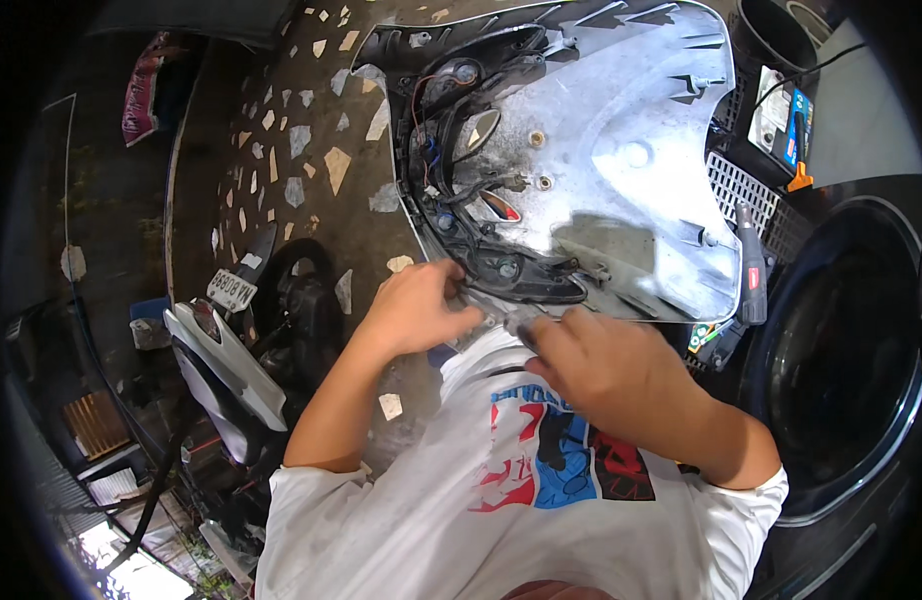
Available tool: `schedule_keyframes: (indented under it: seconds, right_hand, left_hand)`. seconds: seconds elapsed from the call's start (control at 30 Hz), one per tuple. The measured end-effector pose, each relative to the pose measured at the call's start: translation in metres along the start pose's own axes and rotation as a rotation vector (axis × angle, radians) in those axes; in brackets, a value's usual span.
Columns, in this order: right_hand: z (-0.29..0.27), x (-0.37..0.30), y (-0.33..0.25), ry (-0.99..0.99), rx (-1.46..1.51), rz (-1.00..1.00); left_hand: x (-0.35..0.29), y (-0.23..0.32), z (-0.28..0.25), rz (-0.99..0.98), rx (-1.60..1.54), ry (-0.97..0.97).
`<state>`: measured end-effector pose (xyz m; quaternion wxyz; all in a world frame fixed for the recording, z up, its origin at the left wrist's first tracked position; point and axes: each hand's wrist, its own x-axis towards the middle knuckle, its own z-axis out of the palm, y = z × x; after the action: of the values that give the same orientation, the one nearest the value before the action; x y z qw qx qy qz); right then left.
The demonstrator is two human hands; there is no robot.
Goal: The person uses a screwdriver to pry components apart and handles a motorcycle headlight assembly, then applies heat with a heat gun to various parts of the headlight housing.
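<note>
In front of me lies a scooter front fairing (621,140), its pale inner face up, with a black lamp assembly (443,190) and thin wires along its left side. My left hand (421,308) has its fingers bent around the fairing's near left corner, thumb and fingertips against the edge. Close by on the right, my right hand (606,365) is closed at the near edge, below the black lamp end. A small dark bit shows at its fingertips; what it grips is mostly hidden.
A white and black scooter (226,370) stands on the left, on ground set with stone pieces. To the right are a cordless tool (752,275), a grey plastic crate (746,195), a boxed battery (776,125) and a large dark round tub (841,360).
</note>
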<state>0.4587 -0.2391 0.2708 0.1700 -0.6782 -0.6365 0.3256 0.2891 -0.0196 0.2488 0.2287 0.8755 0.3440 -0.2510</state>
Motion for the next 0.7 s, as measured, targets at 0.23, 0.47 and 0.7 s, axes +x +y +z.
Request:
schedule_keyframes:
  seconds: [0.23,0.47,0.7]
  right_hand:
    - [0.011,0.002,0.0,0.393,0.025,-0.184]
    - [0.018,0.007,0.012,0.601,0.151,-0.436]
    - [0.012,-0.014,0.013,0.722,0.301,-0.268]
  left_hand:
    - [0.006,-0.011,0.006,0.026,-0.022,0.003]
    - [0.003,-0.016,0.004,-0.001,-0.174,0.063]
    - [-0.006,0.013,0.007,0.027,0.004,0.185]
